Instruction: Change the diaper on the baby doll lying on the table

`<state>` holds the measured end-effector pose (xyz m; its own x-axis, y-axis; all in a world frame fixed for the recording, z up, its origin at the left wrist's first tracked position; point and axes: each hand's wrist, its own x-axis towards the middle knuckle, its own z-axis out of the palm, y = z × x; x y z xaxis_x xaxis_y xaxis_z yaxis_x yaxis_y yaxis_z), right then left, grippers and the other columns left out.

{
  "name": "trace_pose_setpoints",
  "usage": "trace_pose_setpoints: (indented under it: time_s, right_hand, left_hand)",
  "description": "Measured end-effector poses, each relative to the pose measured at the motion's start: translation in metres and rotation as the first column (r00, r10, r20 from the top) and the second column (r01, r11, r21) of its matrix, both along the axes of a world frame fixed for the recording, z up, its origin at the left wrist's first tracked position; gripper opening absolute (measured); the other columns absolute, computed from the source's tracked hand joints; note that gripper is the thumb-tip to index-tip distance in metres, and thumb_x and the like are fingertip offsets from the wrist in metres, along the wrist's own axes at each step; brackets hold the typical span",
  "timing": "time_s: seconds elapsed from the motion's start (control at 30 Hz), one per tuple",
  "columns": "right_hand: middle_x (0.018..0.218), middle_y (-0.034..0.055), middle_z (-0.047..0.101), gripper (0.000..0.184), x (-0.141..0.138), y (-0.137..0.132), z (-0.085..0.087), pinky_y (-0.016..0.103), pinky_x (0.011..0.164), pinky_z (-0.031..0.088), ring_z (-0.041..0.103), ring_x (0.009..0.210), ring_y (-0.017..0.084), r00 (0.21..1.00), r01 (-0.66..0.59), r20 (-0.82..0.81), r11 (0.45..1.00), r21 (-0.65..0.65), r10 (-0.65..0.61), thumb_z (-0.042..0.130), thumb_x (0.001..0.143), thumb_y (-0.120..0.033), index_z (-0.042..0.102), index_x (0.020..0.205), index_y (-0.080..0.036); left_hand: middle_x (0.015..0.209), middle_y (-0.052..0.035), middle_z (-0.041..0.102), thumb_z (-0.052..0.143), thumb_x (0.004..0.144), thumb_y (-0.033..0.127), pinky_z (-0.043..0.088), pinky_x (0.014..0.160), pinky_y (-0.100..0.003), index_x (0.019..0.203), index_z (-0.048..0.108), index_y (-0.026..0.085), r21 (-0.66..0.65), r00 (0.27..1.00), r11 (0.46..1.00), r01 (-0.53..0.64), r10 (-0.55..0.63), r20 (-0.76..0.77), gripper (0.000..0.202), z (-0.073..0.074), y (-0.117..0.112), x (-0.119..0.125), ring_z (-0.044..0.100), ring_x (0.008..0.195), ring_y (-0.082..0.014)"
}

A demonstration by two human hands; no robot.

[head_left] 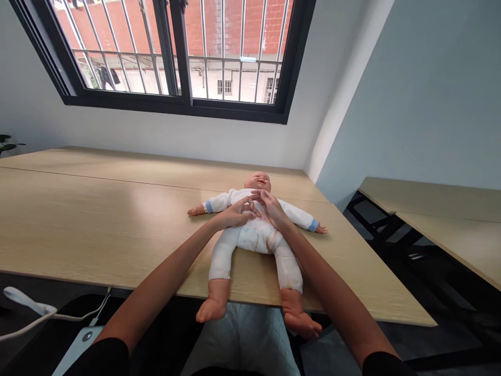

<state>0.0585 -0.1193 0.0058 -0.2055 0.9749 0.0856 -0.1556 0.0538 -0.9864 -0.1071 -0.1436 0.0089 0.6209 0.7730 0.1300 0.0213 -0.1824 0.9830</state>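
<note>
A baby doll (256, 237) in a white romper with blue cuffs lies on its back on the wooden table (97, 230), arms spread, bare feet hanging over the near edge. Both my hands rest on its chest. My left hand (237, 213) has its fingers bent and pinched at the romper's front. My right hand (272, 208) pinches the cloth just below the doll's chin. What the fingertips hold is too small to make out.
A second wooden table (442, 209) stands at the right across a gap with dark floor. A barred window (183, 52) fills the wall behind. A white cable and a pale device (74, 347) lie low at the left, and a plant leaf (6, 143) shows at the far left.
</note>
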Motion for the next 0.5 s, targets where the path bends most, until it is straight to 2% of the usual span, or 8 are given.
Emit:
trace_pose_setpoints:
  time_s: [0.07, 0.13, 0.23, 0.3, 0.4, 0.47, 0.5]
  right_hand:
    - [0.114, 0.0096, 0.061, 0.068, 0.012, -0.003, 0.007, 0.016, 0.091, 0.050, 0.061, 0.102, 0.007, 0.998, 0.064, -0.020, 0.995, 0.074, -0.063, 0.063, 0.074, -0.067, 0.051, 0.110, -0.011]
    - [0.119, 0.0103, 0.060, 0.073, 0.029, -0.008, 0.010, 0.016, 0.099, 0.049, 0.060, 0.108, 0.007, 0.989, 0.138, 0.022, 0.976, 0.169, -0.144, 0.066, 0.069, -0.070, 0.052, 0.110, -0.011]
    - [0.115, 0.0093, 0.061, 0.082, 0.060, -0.018, 0.006, 0.015, 0.091, 0.049, 0.060, 0.100, 0.006, 0.951, 0.264, 0.109, 0.941, 0.210, -0.291, 0.073, 0.058, -0.074, 0.055, 0.108, -0.011]
    - [0.108, 0.0087, 0.062, 0.085, 0.078, -0.025, 0.001, 0.013, 0.082, 0.048, 0.058, 0.091, 0.004, 0.926, 0.298, 0.182, 0.935, 0.191, -0.332, 0.075, 0.053, -0.074, 0.057, 0.104, -0.009]
    - [0.102, 0.0082, 0.063, 0.079, 0.092, -0.035, -0.003, 0.012, 0.071, 0.042, 0.052, 0.077, 0.000, 0.890, 0.215, 0.368, 0.960, 0.182, -0.269, 0.075, 0.056, -0.071, 0.062, 0.101, -0.007]
    - [0.102, 0.0078, 0.064, 0.072, 0.092, -0.042, -0.001, 0.012, 0.067, 0.039, 0.048, 0.073, -0.001, 0.854, 0.135, 0.477, 0.974, 0.181, -0.207, 0.074, 0.062, -0.067, 0.066, 0.101, -0.007]
    - [0.104, 0.0076, 0.064, 0.068, 0.090, -0.045, 0.001, 0.012, 0.068, 0.039, 0.049, 0.075, 0.000, 0.837, 0.092, 0.517, 0.978, 0.186, -0.177, 0.073, 0.065, -0.064, 0.068, 0.102, -0.008]
  left_hand:
    - [0.112, -0.0056, 0.067, 0.065, 0.082, 0.033, 0.013, 0.036, -0.019, 0.092, 0.039, 0.019, -0.004, 0.998, 1.000, 0.015, -0.015, 0.056, 0.031, 0.000, 0.000, -0.005, 0.027, 0.036, 0.0035]
    - [0.114, -0.0068, 0.067, 0.064, 0.083, 0.035, 0.011, 0.037, -0.018, 0.090, 0.038, 0.019, -0.025, 0.993, 1.000, 0.010, -0.007, 0.114, 0.032, 0.001, -0.001, -0.009, 0.025, 0.035, 0.0045]
    - [0.105, -0.0037, 0.068, 0.069, 0.080, 0.038, 0.008, 0.036, -0.019, 0.088, 0.037, 0.020, -0.071, 0.976, 0.996, -0.046, 0.060, 0.211, 0.037, 0.004, -0.001, -0.011, 0.024, 0.033, 0.0035]
    - [0.092, 0.0015, 0.066, 0.072, 0.076, 0.038, 0.009, 0.035, -0.019, 0.087, 0.038, 0.020, -0.055, 0.953, 0.986, -0.155, 0.164, 0.253, 0.040, 0.004, 0.001, -0.011, 0.025, 0.033, 0.0019]
    - [0.072, 0.0062, 0.053, 0.077, 0.072, 0.040, 0.021, 0.041, -0.018, 0.081, 0.042, 0.019, 0.079, 0.904, 0.925, -0.371, 0.340, 0.261, 0.042, 0.000, 0.006, -0.011, 0.037, 0.043, -0.0014]
    - [0.069, 0.0046, 0.051, 0.078, 0.072, 0.040, 0.031, 0.051, -0.018, 0.078, 0.048, 0.017, 0.242, 0.901, 0.871, -0.427, 0.389, 0.189, 0.038, -0.004, 0.009, -0.011, 0.045, 0.056, -0.0044]
    - [0.070, 0.0027, 0.053, 0.077, 0.073, 0.039, 0.035, 0.057, -0.019, 0.077, 0.052, 0.016, 0.334, 0.910, 0.847, -0.415, 0.394, 0.132, 0.033, -0.005, 0.010, -0.011, 0.047, 0.063, -0.0061]
